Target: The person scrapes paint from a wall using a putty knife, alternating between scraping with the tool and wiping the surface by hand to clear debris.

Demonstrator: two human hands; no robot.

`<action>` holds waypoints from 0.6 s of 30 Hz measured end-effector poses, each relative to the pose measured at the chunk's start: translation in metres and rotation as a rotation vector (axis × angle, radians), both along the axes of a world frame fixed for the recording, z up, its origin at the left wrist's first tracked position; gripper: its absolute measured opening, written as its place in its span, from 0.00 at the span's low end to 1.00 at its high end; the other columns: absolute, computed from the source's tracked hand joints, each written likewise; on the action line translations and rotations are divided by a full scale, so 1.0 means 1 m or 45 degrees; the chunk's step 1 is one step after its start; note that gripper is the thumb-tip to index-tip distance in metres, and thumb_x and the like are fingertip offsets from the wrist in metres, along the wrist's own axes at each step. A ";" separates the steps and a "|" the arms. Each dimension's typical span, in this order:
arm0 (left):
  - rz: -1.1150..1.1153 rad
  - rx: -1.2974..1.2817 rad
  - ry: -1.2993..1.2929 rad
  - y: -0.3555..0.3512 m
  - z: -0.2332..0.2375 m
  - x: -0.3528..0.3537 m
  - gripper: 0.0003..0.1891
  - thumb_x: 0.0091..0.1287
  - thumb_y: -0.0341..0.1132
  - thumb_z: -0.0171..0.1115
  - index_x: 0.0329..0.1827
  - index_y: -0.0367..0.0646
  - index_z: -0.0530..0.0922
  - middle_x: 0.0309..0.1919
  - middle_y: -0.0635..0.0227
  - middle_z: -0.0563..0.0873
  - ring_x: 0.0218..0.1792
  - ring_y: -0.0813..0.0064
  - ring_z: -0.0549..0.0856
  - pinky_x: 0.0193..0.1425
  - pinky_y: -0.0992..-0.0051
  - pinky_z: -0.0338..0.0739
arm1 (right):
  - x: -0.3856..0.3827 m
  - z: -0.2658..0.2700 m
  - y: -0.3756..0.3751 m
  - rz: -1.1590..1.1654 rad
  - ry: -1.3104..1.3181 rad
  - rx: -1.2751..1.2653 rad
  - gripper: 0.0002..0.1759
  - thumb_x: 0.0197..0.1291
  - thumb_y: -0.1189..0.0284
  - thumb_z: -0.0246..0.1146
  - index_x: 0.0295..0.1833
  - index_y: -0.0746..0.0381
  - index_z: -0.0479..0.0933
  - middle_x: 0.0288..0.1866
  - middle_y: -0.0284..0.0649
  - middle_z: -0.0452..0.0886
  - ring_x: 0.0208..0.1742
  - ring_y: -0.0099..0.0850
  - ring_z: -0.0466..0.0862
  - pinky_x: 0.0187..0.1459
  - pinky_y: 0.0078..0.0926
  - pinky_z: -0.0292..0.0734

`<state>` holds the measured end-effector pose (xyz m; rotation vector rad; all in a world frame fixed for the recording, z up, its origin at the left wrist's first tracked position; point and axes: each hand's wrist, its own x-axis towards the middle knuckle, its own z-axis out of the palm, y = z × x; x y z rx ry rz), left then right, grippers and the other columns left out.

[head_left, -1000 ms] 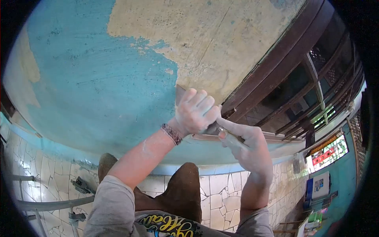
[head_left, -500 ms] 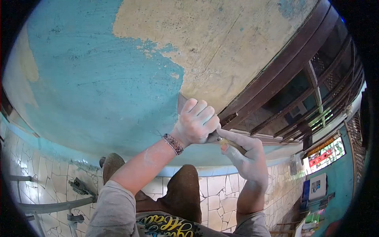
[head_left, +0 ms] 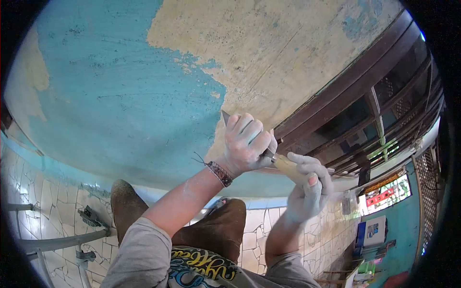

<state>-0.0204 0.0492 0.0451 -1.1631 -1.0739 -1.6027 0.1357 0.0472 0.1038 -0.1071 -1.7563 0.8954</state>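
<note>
A scraper with a pale wooden handle (head_left: 288, 168) and a flat metal blade (head_left: 225, 117) is held in both hands against the painted wall. My left hand (head_left: 248, 143), dusty white, is closed over the blade and hides most of it. My right hand (head_left: 312, 185), also coated in dust, is closed around the rear part of the handle. The blade's visible corner lies at the ragged edge between the blue paint (head_left: 158, 105) and the bare beige patch (head_left: 269, 53).
A dark wooden window frame (head_left: 345, 86) with bars runs along the right. Grey metal tubing (head_left: 67, 241) stands at lower left on the cracked-tile floor (head_left: 254, 240). A white box (head_left: 376, 229) sits by the far teal wall.
The scraper has moved slightly toward the right, and a strip of blue beside my left wrist now shows beige. My right hand has shifted back along the handle, exposing more of it.
</note>
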 end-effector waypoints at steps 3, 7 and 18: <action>-0.050 -0.087 -0.077 0.002 -0.006 0.011 0.14 0.49 0.25 0.67 0.22 0.46 0.66 0.23 0.66 0.71 0.28 0.63 0.75 0.35 0.64 0.65 | -0.023 -0.004 0.011 0.268 0.239 0.137 0.17 0.68 0.61 0.50 0.30 0.61 0.69 0.31 0.47 0.77 0.32 0.35 0.74 0.41 0.34 0.70; -0.018 -0.190 -0.309 -0.008 -0.021 0.030 0.17 0.57 0.30 0.64 0.49 0.38 0.73 0.52 0.50 0.74 0.57 0.50 0.74 0.59 0.54 0.66 | -0.037 -0.011 0.013 0.911 0.414 -0.169 0.16 0.69 0.63 0.47 0.26 0.56 0.61 0.22 0.34 0.65 0.26 0.28 0.67 0.33 0.32 0.64; -1.133 -0.558 -0.905 -0.072 -0.015 0.034 0.38 0.74 0.35 0.46 0.76 0.26 0.35 0.78 0.42 0.36 0.79 0.54 0.37 0.79 0.62 0.36 | -0.042 0.007 0.027 0.928 0.424 0.021 0.24 0.64 0.58 0.62 0.20 0.61 0.67 0.17 0.36 0.71 0.17 0.33 0.72 0.21 0.33 0.67</action>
